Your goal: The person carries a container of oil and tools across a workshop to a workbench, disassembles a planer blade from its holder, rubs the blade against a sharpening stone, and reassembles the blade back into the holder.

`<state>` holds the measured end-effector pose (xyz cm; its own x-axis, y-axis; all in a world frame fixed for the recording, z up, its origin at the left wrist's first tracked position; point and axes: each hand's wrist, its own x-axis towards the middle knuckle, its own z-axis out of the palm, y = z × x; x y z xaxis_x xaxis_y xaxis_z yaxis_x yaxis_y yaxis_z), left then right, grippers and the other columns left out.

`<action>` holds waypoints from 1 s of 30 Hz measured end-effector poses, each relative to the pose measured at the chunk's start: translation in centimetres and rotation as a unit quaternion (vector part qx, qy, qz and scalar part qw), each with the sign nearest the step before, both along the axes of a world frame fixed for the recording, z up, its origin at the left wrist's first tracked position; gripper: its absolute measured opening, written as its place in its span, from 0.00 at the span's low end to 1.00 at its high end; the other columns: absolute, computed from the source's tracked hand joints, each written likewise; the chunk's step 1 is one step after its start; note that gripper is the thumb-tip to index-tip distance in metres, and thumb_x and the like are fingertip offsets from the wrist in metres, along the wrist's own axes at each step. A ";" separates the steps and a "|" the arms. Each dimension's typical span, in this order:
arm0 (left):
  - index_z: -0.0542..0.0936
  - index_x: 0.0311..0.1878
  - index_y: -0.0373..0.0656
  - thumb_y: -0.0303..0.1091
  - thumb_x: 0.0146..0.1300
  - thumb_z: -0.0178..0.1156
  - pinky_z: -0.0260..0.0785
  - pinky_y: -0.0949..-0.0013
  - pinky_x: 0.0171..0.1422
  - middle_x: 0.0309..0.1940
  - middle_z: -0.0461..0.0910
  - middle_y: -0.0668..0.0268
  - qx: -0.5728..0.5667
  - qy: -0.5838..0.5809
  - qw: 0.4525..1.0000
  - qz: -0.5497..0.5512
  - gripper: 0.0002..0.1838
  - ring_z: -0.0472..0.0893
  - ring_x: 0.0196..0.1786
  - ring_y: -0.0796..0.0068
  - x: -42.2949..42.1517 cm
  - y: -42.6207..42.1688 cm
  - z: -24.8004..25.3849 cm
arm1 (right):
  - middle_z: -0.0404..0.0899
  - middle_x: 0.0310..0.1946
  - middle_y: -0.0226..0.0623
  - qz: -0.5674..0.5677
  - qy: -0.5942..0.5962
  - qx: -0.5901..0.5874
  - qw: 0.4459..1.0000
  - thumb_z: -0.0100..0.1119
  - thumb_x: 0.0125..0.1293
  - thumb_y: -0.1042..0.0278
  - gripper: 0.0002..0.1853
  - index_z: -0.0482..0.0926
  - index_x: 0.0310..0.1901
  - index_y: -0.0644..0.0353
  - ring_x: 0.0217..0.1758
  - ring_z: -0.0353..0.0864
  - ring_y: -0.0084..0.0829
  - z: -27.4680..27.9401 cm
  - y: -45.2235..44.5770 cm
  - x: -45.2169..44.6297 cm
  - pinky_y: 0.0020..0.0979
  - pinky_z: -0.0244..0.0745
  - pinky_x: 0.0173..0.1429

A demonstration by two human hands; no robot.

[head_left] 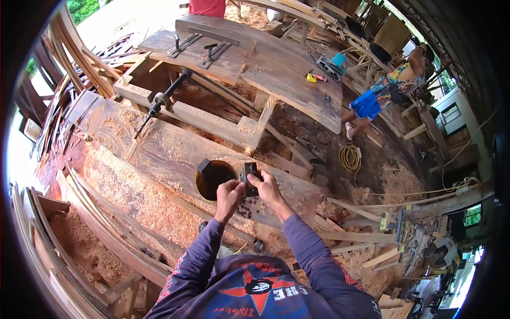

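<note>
My left hand (230,199) is closed, its fingers pressed together at the lower left side of a small dark block (251,171). My right hand (267,190) grips the same block from the right, thumb on its face. Just left of the hands stands a round dark container (217,179) with a brown inside. Another dark block (204,166) rests on its rim. Small dark pieces (244,211) lie on the plank below my hands. Whatever my left fingertips pinch is too small to make out.
A long drill bit (143,123) points down over the shavings-covered plank (170,142). Behind is a wide wooden table (281,69) with clamps (210,52) and a yellow tool (313,77). A person (390,85) stands at right; a red garment (207,7) shows at top.
</note>
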<state>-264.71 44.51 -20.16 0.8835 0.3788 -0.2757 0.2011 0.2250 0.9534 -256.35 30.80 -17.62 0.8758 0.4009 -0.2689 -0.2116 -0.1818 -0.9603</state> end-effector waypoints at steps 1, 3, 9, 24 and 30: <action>0.85 0.40 0.30 0.33 0.69 0.64 0.71 0.73 0.32 0.25 0.83 0.67 0.008 0.007 1.000 0.000 0.12 0.79 0.28 0.82 0.1 -0.4 0.2 | 0.86 0.40 0.40 0.007 -0.039 -0.037 0.999 0.66 0.70 0.58 0.19 0.81 0.49 0.68 0.40 0.82 0.28 -0.1 -0.4 0.1 0.33 0.77 0.48; 0.86 0.38 0.31 0.34 0.69 0.64 0.72 0.72 0.31 0.24 0.83 0.65 0.023 0.009 1.000 0.004 0.13 0.81 0.27 0.81 0.5 -1.0 -1.0 | 0.86 0.40 0.46 0.017 -0.112 -0.083 0.990 0.67 0.68 0.57 0.20 0.81 0.49 0.67 0.42 0.84 0.34 -0.5 -1.2 0.2 0.37 0.77 0.49; 0.86 0.38 0.31 0.36 0.68 0.64 0.72 0.69 0.31 0.22 0.82 0.64 0.084 0.009 0.996 0.001 0.14 0.80 0.27 0.79 0.9 -0.5 -0.2 | 0.85 0.41 0.38 0.045 -0.122 -0.080 0.988 0.67 0.69 0.61 0.19 0.80 0.52 0.68 0.43 0.81 0.25 0.6 -1.8 -0.7 0.32 0.77 0.49; 0.75 0.57 0.39 0.44 0.55 0.72 0.63 0.49 0.63 0.52 0.77 0.50 0.623 0.097 0.775 -0.046 0.30 0.74 0.58 0.49 2.0 11.3 0.0 | 0.78 0.40 0.34 -0.086 0.341 0.420 0.837 0.46 0.80 0.59 0.21 0.72 0.63 0.65 0.37 0.77 0.27 0.7 -7.3 -0.1 0.30 0.74 0.39; 0.77 0.50 0.38 0.38 0.56 0.70 0.63 0.49 0.62 0.48 0.79 0.52 0.610 0.019 0.790 -0.063 0.22 0.76 0.56 0.50 2.1 10.2 -1.6 | 0.77 0.38 0.33 -0.085 0.336 0.424 0.837 0.46 0.80 0.57 0.21 0.73 0.63 0.64 0.36 0.75 0.26 0.3 -6.3 -1.3 0.31 0.73 0.39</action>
<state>-262.56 54.68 -21.80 0.9351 0.2927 0.1998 0.1818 -0.8802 0.4385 -257.63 24.48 -17.32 0.7052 0.5813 -0.4061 -0.7088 0.5923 -0.3831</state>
